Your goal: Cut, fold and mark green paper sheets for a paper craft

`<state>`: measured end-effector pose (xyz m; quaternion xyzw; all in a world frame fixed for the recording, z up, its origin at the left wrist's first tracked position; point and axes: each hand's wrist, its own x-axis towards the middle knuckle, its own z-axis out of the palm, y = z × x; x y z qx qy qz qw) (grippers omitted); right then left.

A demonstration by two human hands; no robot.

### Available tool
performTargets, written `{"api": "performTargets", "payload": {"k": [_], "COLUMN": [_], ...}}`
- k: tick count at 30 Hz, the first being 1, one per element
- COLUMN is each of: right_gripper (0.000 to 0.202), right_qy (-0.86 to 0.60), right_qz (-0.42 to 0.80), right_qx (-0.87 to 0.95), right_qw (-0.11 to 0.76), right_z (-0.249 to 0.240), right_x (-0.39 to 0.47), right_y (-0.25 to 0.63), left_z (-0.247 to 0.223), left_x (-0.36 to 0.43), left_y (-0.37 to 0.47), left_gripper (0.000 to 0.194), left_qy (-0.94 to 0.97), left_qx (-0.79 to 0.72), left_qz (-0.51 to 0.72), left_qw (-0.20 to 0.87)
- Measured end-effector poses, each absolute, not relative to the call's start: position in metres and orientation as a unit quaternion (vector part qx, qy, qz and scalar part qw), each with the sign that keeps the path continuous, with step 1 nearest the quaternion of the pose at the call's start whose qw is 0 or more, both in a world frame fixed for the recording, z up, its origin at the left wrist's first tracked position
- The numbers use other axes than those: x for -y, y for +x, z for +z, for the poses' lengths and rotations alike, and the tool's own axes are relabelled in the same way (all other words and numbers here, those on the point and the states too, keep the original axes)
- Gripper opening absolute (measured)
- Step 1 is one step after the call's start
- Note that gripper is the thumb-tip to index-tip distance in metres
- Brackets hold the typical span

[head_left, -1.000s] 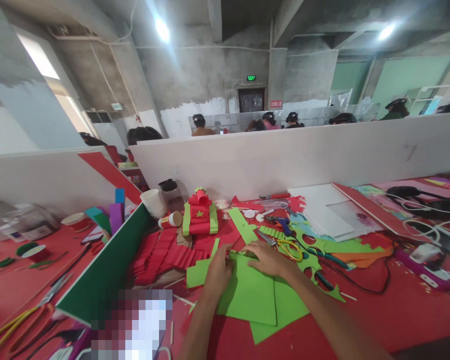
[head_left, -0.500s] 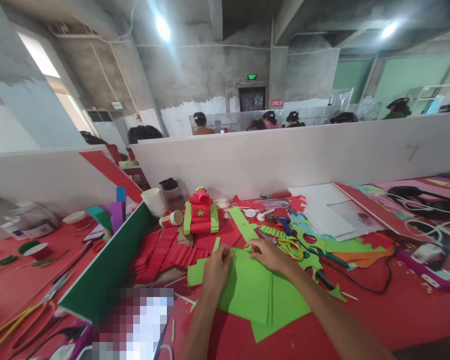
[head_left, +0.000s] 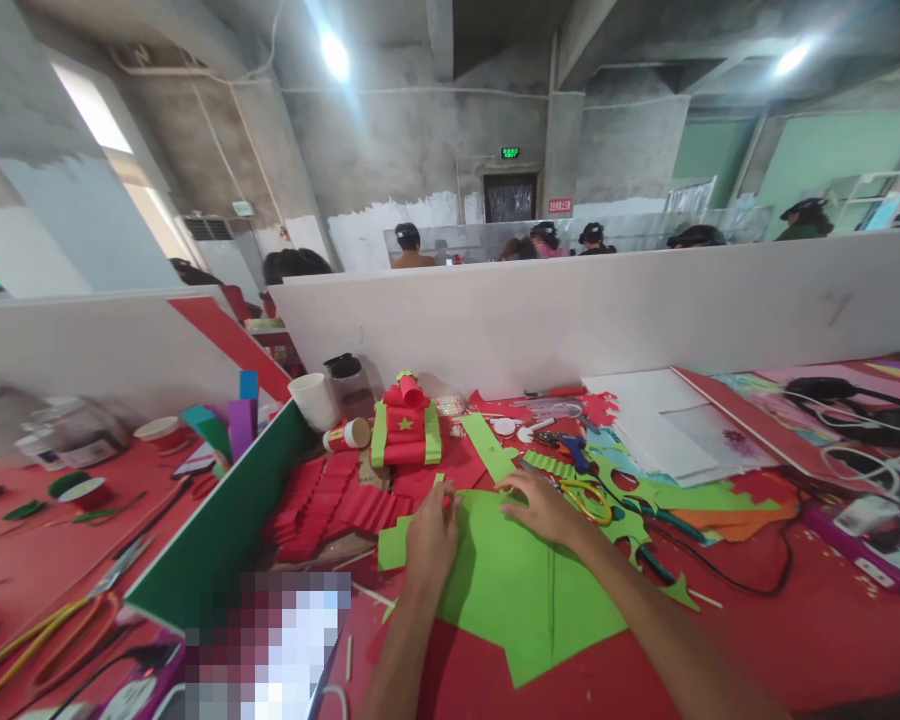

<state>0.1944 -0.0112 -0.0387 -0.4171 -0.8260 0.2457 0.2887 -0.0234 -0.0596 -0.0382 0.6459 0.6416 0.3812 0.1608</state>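
Green paper [head_left: 521,590] lies spread over the red tabletop in front of me, one layer overlapping another with a dark line down its right part. At its upper left, my left hand [head_left: 431,535] has its fingers bent and closed at the paper's edge. My right hand [head_left: 538,508] grips the upper edge with curled fingers, a short way off. Yellow-handled scissors [head_left: 586,500] rest just beyond the right hand, beside a green paper strip [head_left: 489,447]. Smaller green pieces [head_left: 392,545] stick out left of my left hand.
Pleated red paper [head_left: 330,500] and a red-and-green paper model [head_left: 406,432] with a star sit behind. A green board [head_left: 225,510] stands on the left, near a pixelated phone-like screen [head_left: 300,650]. Green offcuts [head_left: 630,525] and a purple power strip [head_left: 866,545] are on the right.
The upper green layer has shifted, and its separate lower right corner no longer stands out over the sheet below. Both hands stay almost in place; the view has turned slightly left.
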Motion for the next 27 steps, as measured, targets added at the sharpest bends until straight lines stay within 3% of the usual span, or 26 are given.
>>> {"api": "performTargets", "payload": {"k": [4,7,11,15,18,23,27], "right_gripper": [0.052,0.067,0.076,0.067,0.048,0.042,0.042], "right_qy": [-0.43,-0.42,-0.367,-0.337,-0.351,-0.359,-0.381], "right_qz": [0.263,0.363,0.529,0.575,0.567,0.598,0.633], "right_qx": [0.777,0.712,0.655,0.645,0.612,0.471,0.426], "right_qw": [0.377,0.43,0.396,0.374,0.426,0.54,0.522], "right_z": [-0.038,-0.035,-0.026,-0.021,-0.024,-0.031,-0.031], "right_x": [0.01,0.011,0.016,0.022,0.018,0.003,0.001], "right_y": [0.196,0.198,0.198,0.197,0.195,0.199,0.205], "left_z": [-0.033,-0.026,-0.02,-0.02,-0.023,-0.025,-0.02], "left_x": [0.059,0.06,0.062,0.063,0.062,0.06,0.064], "left_y": [-0.021,-0.02,-0.023,-0.029,-0.031,-0.024,-0.016], "left_gripper": [0.019,0.029,0.037,0.025,0.022,0.039,0.05], "left_qy": [0.587,0.52,0.467,0.444,0.436,0.494,0.535], "left_qx": [-0.607,-0.579,-0.573,-0.59,-0.582,-0.476,-0.448], "left_qz": [0.494,0.585,0.651,0.658,0.658,0.625,0.567], "left_qw": [0.207,0.226,0.172,0.148,0.197,0.372,0.438]}}
